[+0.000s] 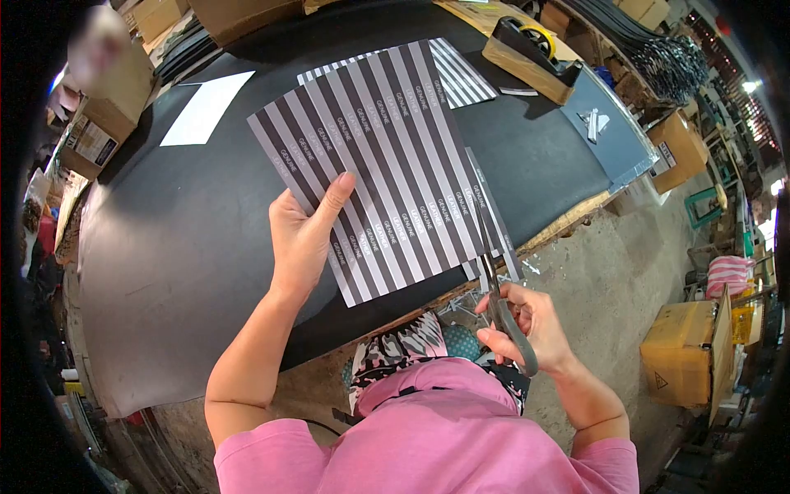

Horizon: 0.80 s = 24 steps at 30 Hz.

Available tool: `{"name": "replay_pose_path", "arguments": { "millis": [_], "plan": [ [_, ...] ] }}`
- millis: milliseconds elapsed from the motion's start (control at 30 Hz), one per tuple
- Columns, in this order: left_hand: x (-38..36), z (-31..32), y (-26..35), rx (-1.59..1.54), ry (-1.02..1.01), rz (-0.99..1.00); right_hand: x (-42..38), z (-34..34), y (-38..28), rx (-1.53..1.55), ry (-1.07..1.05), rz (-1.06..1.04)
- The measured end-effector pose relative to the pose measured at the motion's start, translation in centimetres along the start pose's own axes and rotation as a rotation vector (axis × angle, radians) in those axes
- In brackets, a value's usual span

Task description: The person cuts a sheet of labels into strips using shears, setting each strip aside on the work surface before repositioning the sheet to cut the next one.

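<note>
My left hand grips a black-and-grey striped sheet printed "GENUINE LEATHER", its thumb lying on top near the left edge. At the sheet's right side, my right hand is closed round the dark handles of a pair of scissors. The blades point up and away from me, along a narrow striped strip beside the sheet's right edge. Another striped sheet lies behind the held one, partly covered by it.
The black tabletop carries a white paper at the back left and a tape dispenser at the back right. Small scraps lie on a grey board. Cardboard boxes stand on the floor at right.
</note>
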<state>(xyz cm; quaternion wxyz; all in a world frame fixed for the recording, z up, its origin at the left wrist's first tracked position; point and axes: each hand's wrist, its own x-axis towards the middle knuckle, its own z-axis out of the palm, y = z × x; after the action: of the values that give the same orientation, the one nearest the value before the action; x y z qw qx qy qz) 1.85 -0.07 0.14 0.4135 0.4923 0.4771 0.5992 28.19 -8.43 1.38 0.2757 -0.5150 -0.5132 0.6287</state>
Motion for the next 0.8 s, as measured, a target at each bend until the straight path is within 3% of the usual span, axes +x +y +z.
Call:
{"name": "replay_pose_path", "arguments": {
  "millis": [800],
  "plan": [
    [-0.04,-0.15,-0.09,0.017,-0.009,0.005,-0.02,-0.06,-0.55,0.022,-0.004,-0.008]
  ]
}}
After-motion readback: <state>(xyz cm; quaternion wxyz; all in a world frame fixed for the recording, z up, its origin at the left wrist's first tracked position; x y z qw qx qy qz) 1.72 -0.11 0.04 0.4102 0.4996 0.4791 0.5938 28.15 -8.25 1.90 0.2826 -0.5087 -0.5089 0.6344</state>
